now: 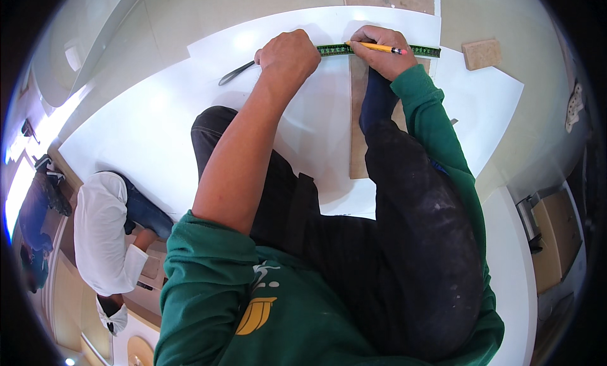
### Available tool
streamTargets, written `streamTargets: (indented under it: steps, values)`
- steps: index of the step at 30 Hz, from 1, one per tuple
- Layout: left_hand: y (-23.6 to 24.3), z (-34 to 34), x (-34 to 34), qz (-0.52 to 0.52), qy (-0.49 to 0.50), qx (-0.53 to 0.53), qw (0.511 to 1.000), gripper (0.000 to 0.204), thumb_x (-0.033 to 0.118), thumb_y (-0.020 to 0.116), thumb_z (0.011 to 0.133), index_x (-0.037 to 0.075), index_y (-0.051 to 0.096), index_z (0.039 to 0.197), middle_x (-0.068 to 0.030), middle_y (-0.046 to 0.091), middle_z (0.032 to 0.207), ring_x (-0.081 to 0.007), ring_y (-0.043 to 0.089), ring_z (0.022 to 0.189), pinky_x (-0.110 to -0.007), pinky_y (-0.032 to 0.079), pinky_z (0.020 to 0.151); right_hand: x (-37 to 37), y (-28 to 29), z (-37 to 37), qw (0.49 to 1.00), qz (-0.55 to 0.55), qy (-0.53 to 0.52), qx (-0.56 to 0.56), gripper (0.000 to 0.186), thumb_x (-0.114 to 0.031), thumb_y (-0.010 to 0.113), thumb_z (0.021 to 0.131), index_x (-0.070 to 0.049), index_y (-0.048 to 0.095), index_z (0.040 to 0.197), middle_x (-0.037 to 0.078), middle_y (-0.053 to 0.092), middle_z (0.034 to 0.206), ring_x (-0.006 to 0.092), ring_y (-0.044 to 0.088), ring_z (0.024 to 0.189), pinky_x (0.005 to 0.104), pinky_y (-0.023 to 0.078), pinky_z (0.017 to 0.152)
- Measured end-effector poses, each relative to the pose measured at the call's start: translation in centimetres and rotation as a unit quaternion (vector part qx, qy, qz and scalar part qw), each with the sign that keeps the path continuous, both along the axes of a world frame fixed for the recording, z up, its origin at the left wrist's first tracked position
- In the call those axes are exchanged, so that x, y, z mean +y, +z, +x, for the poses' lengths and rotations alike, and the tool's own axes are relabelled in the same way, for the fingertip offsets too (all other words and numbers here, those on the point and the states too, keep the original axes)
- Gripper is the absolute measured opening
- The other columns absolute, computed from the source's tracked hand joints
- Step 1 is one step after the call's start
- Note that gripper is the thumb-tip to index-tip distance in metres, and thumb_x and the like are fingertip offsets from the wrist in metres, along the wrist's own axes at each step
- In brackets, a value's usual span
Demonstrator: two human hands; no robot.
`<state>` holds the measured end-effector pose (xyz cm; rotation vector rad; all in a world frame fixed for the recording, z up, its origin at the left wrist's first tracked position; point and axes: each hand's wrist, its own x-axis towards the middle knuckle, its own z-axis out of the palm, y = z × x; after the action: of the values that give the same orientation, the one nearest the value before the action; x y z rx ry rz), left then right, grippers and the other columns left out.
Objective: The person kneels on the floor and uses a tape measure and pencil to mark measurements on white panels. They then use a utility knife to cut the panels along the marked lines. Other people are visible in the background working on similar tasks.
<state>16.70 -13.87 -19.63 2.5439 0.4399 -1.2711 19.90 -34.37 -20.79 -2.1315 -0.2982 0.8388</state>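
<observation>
My left hand (289,55) is closed in a fist at the left end of a green-and-black tape measure (333,50). Its case is hidden inside the fist, and a grey wrist strap (236,74) trails out to the left. In the fingers of my right hand (387,52) is a yellow pencil (374,47) with a pink eraser, its tip pointing left at the tape's edge. The tape blade passes under my right hand and comes out on its right side. Beneath both hands lies a large white sheet (297,132).
A brown board strip (358,138) lies under my right foot (377,100). Near the sheet's right side sits a small tan block (481,54). On the left, a person in a white shirt (101,223) bends over. Boxes (556,239) stand at the far right.
</observation>
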Motion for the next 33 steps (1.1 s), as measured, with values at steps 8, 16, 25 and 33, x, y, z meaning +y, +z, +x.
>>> streamTargets:
  steps: [8,16,25,33]
  values:
    - [-0.12,-0.06,-0.07,-0.002,0.001,-0.006,1.000,0.032,0.029,0.061,0.092,0.002,0.076,0.101,-0.0190,0.074,0.096,-0.0332,0.072,0.093,-0.044,0.055,0.085,-0.15,-0.29,0.08,1.000,0.000,0.004,0.003,0.021,-0.025,0.068,0.087,-0.004,0.069,0.091,0.011,0.069,0.085,0.0236,0.065,0.076,0.0343,0.053,0.074]
    - [-0.20,-0.02,-0.07,-0.002,0.000,-0.002,1.000,0.032,0.029,0.061,0.092,0.002,0.076,0.100,-0.0188,0.074,0.096,-0.0330,0.072,0.092,-0.044,0.055,0.085,-0.18,-0.29,0.14,1.000,-0.002,0.006,-0.003,0.021,-0.025,0.068,0.087,-0.004,0.070,0.092,0.011,0.069,0.085,0.0238,0.064,0.075,0.0344,0.053,0.075]
    - [-0.01,0.14,-0.16,0.002,0.001,0.001,1.000,0.033,0.029,0.061,0.092,0.002,0.076,0.101,-0.0198,0.074,0.099,-0.0341,0.071,0.095,-0.045,0.055,0.086,-0.09,-0.48,-0.03,0.999,0.013,-0.039,0.028,0.026,-0.029,0.069,0.087,-0.004,0.071,0.095,0.011,0.070,0.088,0.0225,0.064,0.079,0.0324,0.052,0.078]
    - [0.22,0.26,-0.07,-0.003,0.001,0.002,1.000,0.033,0.029,0.061,0.090,0.002,0.076,0.102,-0.0198,0.074,0.100,-0.0347,0.071,0.096,-0.045,0.054,0.088,0.07,-0.29,-0.21,1.000,-0.001,0.005,0.013,0.024,-0.026,0.069,0.091,-0.004,0.071,0.098,0.008,0.070,0.088,0.0182,0.064,0.079,0.0306,0.052,0.077]
